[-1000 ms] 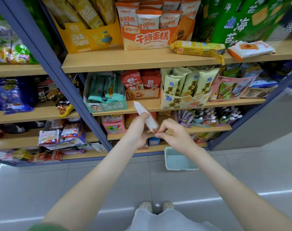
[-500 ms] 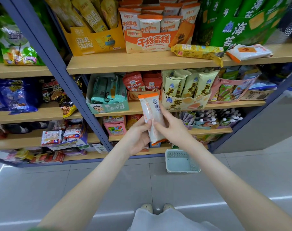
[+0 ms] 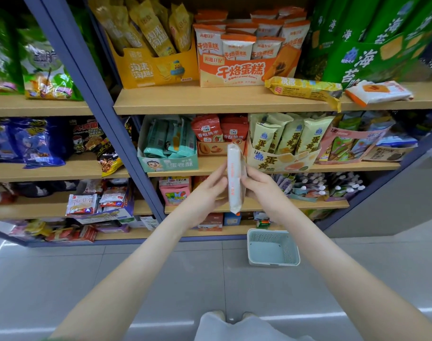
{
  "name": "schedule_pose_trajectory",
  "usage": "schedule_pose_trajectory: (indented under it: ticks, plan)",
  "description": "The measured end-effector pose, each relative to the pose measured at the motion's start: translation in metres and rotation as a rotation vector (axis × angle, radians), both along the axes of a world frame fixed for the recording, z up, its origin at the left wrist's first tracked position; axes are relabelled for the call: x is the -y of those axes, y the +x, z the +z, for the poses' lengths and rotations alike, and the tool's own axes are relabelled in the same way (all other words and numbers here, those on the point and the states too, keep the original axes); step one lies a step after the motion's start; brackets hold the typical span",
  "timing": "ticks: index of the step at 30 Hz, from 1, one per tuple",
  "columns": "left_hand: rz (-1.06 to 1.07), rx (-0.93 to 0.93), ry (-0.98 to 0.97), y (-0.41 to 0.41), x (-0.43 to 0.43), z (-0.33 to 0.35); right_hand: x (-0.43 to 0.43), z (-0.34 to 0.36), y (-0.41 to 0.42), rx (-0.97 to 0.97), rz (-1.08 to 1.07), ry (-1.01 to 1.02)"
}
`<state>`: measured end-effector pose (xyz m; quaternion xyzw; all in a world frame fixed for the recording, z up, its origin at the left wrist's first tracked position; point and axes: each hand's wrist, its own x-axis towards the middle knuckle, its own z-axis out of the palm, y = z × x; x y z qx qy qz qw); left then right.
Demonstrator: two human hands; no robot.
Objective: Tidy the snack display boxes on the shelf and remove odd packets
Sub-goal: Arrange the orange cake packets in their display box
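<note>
Holding the packet [image 3: 234,178] upright and edge-on before the middle shelf, both hands grip it: the left hand [image 3: 208,190] pinches its left side between fingers and thumb, and the right hand [image 3: 260,187] curls round its right edge. Its white wrap and orange ends look like those in the cake box [image 3: 234,70] at twelve o'clock on the top shelf, so it probably belongs there rather than in the basket [image 3: 272,247] at five o'clock on the floor. To do this well, turn the label forward, raise it straight up, slide it into a gap among its fellows, and avoid squeezing the soft wrap.
</note>
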<state>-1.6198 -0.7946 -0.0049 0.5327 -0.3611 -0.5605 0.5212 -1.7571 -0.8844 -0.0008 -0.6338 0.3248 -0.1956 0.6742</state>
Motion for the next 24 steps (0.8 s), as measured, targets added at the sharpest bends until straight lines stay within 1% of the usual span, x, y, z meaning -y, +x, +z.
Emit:
schedule_pose_trajectory:
  ticks: [2, 3, 4, 5, 7, 10, 11, 14, 18, 21, 24]
  plan:
    - [0.058, 0.183, -0.064, 0.002, 0.004, 0.008, 0.001, 0.009, 0.005, 0.076, 0.049, 0.084]
    - [0.092, 0.253, -0.106, 0.003, 0.007, 0.012, 0.002, 0.014, 0.007, 0.081, 0.063, 0.079]
    - [0.127, 0.315, -0.148, 0.005, 0.012, 0.016, 0.003, 0.021, 0.01, 0.069, 0.057, 0.043]
    - [0.157, 0.375, -0.189, 0.008, 0.016, 0.02, 0.007, 0.028, 0.012, 0.036, 0.024, -0.035]
    - [0.194, 0.515, -0.263, 0.015, 0.027, 0.03, 0.018, 0.046, 0.016, -0.006, -0.108, -0.197]
    - [0.223, 0.74, -0.396, 0.023, 0.047, 0.047, 0.037, 0.072, 0.015, 0.048, -0.281, -0.318]
    - [0.24, 0.804, -0.444, 0.025, 0.055, 0.053, 0.044, 0.08, 0.013, 0.082, -0.317, -0.37]
    - [0.351, 1.006, -0.582, 0.039, 0.086, 0.073, 0.069, 0.107, 0.008, 0.291, -0.41, -0.507]
    - [0.494, 1.298, -0.743, 0.059, 0.142, 0.093, 0.119, 0.131, 0.012, 0.45, -0.448, -0.801]
    - [0.627, 1.523, -0.825, 0.068, 0.191, 0.106, 0.164, 0.143, 0.022, 0.535, -0.489, -0.887]
    - [0.701, 1.765, -0.79, 0.074, 0.235, 0.117, 0.209, 0.153, 0.036, 0.616, -0.492, -0.886]
